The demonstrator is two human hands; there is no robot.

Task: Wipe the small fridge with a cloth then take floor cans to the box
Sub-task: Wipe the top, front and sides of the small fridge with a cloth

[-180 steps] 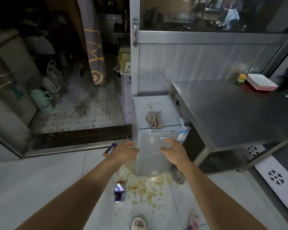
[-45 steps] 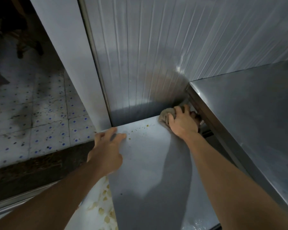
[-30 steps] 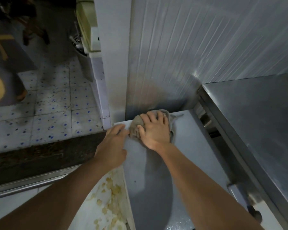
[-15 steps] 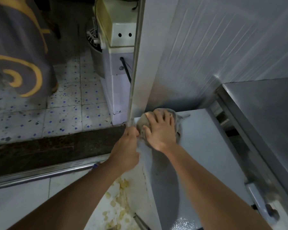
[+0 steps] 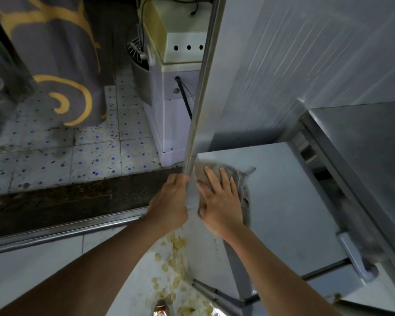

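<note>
A person's right hand (image 5: 221, 201) presses flat, fingers spread, on a grey cloth (image 5: 243, 190) at the back-left corner of the small fridge (image 5: 283, 201) top, the cloth's long axis running front to back; the left hand (image 5: 169, 204) curls around that corner's left edge. A can (image 5: 161, 311) lies on the spill-flecked floor (image 5: 43, 270) below; no writing is legible
</note>
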